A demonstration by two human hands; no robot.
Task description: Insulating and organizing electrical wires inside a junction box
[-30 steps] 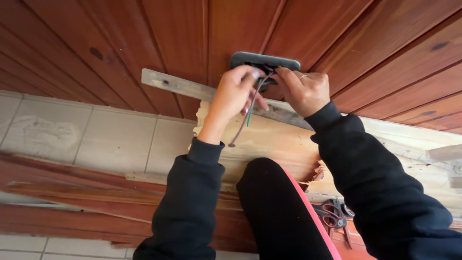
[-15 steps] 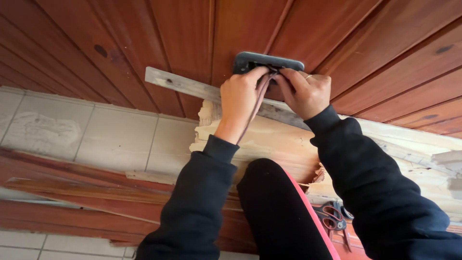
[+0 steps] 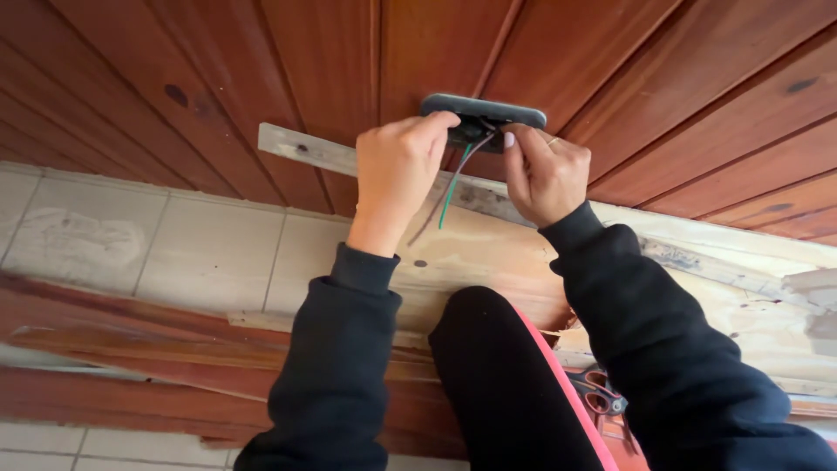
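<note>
A dark grey socket plate (image 3: 485,110) sits against the red-brown wood panelling (image 3: 261,78). My left hand (image 3: 397,170) grips its left edge, fingers curled over the plate. My right hand (image 3: 542,170) pinches at the plate's underside, where thin wires (image 3: 455,179), one green and one dark, hang out and trail down between my hands. Both arms are in black sleeves. My knee in black trousers with a pink stripe (image 3: 510,375) is below the hands.
A pale wooden strip (image 3: 305,148) lies slanted under the hands. Light planks (image 3: 724,262) lie to the right and reddish boards (image 3: 131,349) lie on the tiled floor (image 3: 113,235) at the left. Scissors with reddish handles (image 3: 602,397) lie by my knee.
Both hands have stayed at the plate. My left hand has shifted from covering the wires to gripping the plate's left edge, so the green and dark wires now hang in view.
</note>
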